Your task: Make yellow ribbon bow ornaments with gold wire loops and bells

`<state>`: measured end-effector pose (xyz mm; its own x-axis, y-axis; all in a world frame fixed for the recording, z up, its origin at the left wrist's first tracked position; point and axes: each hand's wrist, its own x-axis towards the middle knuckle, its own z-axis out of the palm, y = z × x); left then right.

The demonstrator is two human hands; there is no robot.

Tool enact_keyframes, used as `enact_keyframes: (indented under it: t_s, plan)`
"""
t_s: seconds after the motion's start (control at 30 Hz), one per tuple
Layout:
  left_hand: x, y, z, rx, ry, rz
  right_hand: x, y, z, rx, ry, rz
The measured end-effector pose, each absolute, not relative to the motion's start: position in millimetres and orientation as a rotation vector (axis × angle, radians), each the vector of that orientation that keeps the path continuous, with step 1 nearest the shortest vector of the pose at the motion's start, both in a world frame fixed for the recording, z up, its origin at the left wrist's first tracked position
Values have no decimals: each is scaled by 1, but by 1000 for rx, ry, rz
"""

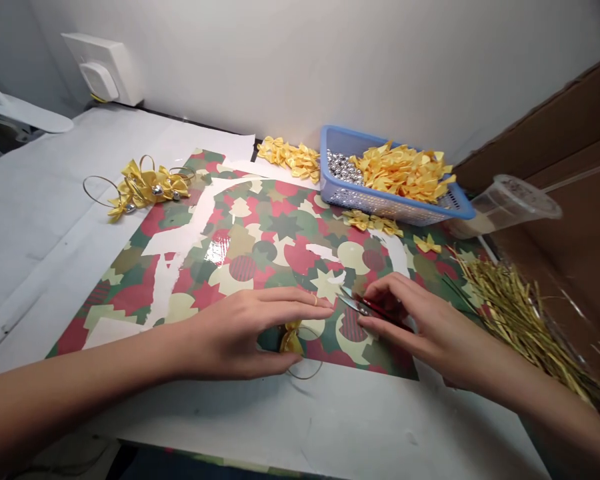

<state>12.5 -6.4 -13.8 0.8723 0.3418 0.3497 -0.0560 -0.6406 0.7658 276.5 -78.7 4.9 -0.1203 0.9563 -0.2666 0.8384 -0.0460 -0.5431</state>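
Against a pale wall, a white-covered worktable (45, 227) carries a sheet of red, green and cream patterned wrapping paper (260, 240). Near its edge, the right hand (420, 320) curls its fingers and pinches small red-handled snips (375, 308), metal blades pointing left across the paper. Just left of them, the left hand (240, 330) lies flat, its fingers extended close together and pinching nothing, a gold ring (315, 301) on one finger. Its palm partly hides a yellow satin bow (291, 340) with a thin wire loop (307, 370) at the paper's near edge. Farther left sits a larger cluster of yellow bows (147, 188) with wire loops and silver beads. Far right, a blue plastic basket (340, 180) holds more bows and silver beads (344, 167), with loose bows (290, 159) beside it. Gold straw-like strands (515, 313) spread at right, near a clear plastic cup (505, 207) lying on its side.
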Motion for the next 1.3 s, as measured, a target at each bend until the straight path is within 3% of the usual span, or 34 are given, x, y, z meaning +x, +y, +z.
enact_keyframes:
  t_s: [0.33,0.87,1.13,1.3]
  plan:
    - [11,-4,-22,2324,255,646,274,-91,9,-1863,-1735,1017]
    - [12,-7,-34,2303,254,641,228,-107,26,-1962,-1184,1632]
    - [14,-9,-37,2316,266,649,216,-106,27,-1963,-1522,1196]
    - [14,-11,-33,2352,258,597,219,-106,21,-1958,-1541,1161]
